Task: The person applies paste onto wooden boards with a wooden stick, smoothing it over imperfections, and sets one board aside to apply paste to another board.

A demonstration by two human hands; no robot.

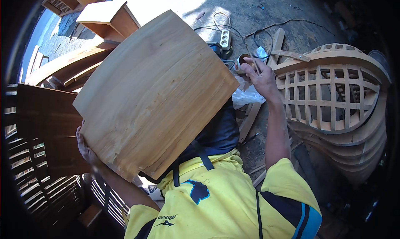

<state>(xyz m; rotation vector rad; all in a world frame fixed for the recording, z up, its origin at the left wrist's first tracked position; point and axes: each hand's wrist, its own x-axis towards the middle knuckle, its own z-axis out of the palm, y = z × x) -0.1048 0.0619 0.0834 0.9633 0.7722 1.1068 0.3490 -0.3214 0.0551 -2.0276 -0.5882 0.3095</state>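
A wide, pale wooden panel (154, 97) with a curved upper left edge and a notch at its lower corner lies tilted over my lap. My left hand (86, 146) grips its lower left edge, with the fingers partly hidden. On the right, my right hand (261, 77) is closed round a thin stick (253, 55). The stick's lower end is near a small open can (241, 63), just left of that hand. A clear plastic bag (246, 95) lies below the can, beside the panel's right corner.
A white power strip (225, 39) with cables lies on the floor (291, 5). To the right stands a curved wooden lattice frame (329, 93). Wooden furniture parts (110, 20) are at the upper left, slatted pieces (37, 172) at the lower left, and loose wood strips (249, 124) beside my leg.
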